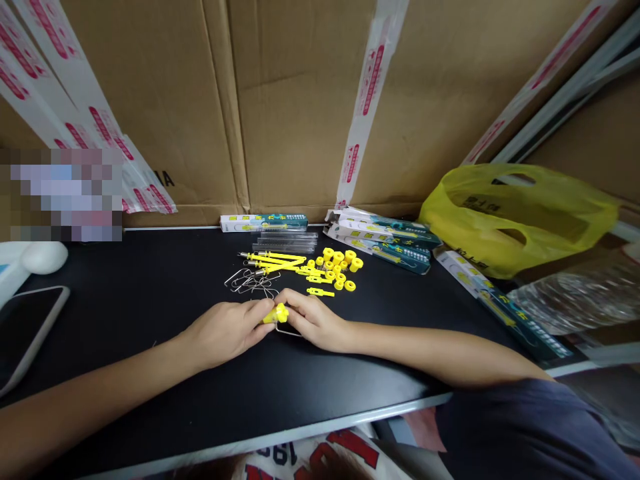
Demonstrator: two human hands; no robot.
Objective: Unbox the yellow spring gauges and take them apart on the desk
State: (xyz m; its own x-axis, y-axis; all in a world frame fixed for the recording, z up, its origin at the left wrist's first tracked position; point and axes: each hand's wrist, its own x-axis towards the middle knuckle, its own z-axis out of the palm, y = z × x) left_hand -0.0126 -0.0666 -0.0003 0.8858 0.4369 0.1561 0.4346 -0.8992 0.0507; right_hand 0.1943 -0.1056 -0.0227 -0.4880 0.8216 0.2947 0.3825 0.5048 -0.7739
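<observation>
Near the middle of the black table, my left hand (230, 328) is closed on a yellow plastic piece (281, 312), its fingers and thumb pressed round it. My right hand (316, 321) meets it from the right, fingertips bent at the piece and at a bent metal wire (289, 331) just below. Beyond the hands lie metal wire hooks (253, 281), yellow rods with metal ends (275, 261), clear plastic tubes (285, 241), small yellow caps and rings (339, 257), and flat yellow pieces (320, 292).
Printed boxes (264, 223) lie at the back, with more (383, 240) to their right and another (500, 303) farther right. A yellow bag (450, 207) and clear plastic packaging (555, 300) sit at the right. A phone (30, 333) lies far left; cardboard (300, 120) stands behind.
</observation>
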